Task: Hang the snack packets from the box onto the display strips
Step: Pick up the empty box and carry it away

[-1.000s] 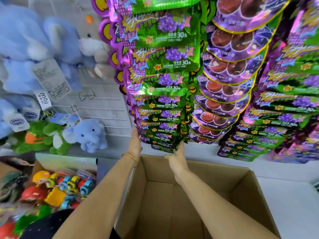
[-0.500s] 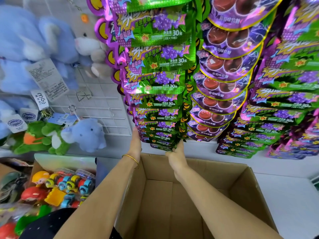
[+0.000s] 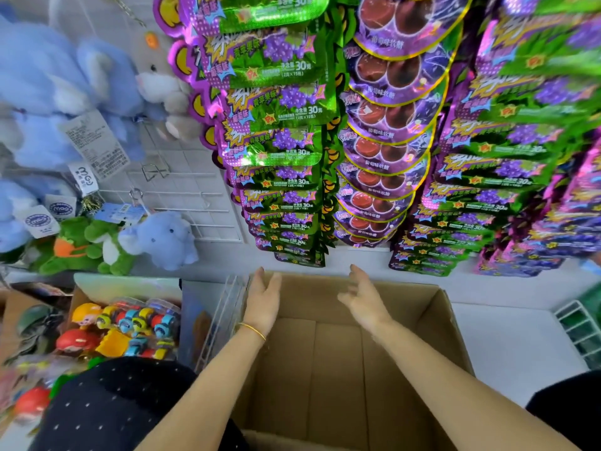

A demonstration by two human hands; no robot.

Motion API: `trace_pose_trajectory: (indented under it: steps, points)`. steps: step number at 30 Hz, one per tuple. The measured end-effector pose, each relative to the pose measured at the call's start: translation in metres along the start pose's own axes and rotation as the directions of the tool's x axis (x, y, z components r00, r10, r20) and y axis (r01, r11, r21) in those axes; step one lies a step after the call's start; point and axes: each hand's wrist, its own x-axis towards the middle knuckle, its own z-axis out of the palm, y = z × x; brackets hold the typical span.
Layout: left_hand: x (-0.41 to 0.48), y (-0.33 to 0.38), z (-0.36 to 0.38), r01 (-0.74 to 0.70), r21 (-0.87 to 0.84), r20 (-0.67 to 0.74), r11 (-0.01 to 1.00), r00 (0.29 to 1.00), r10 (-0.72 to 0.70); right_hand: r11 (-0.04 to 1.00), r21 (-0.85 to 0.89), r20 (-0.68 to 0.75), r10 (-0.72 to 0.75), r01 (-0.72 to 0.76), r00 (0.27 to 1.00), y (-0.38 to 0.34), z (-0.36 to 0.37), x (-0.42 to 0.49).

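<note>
Packets (image 3: 283, 151) hang in full, overlapping columns on the wall above the box (image 3: 435, 323), the lowest ending just above its far rim. The box floor shows only bare cardboard, so I judge the hanging finished or nearly so; its near corners are out of view and could hide a few.

The left hand (image 3: 263, 301) and right hand (image 3: 364, 304) hover over the box's far rim, fingers loosely spread, holding nothing.

Room is tight. Toys (image 3: 130, 323) crowd left of the box and a wire rack (image 3: 579, 330) stands to its right. The columns above it look filled to their lowest ends.
</note>
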Motion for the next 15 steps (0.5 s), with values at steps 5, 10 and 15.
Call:
trace_pose_trajectory:
  steps: [5, 10, 15]
  points:
    - [-0.057, -0.005, 0.027, -0.108, 0.293, 0.099, 0.950, 0.992, 0.082, 0.741, -0.636, 0.045, -0.241, 0.214, 0.969, 0.019, -0.039, -0.007]
    - [-0.082, -0.029, 0.053, -0.148, 0.441, 0.166, 0.885, 0.983, 0.081, 0.351, -0.898, 0.157, -0.303, 0.263, 0.940, 0.029, -0.057, 0.035]
    - [-0.103, -0.044, 0.063, -0.050, 0.433, 0.097, 0.900, 0.995, 0.009, 0.276, -0.933, 0.224, -0.054, 0.230, 0.973, 0.039, -0.070, 0.090]
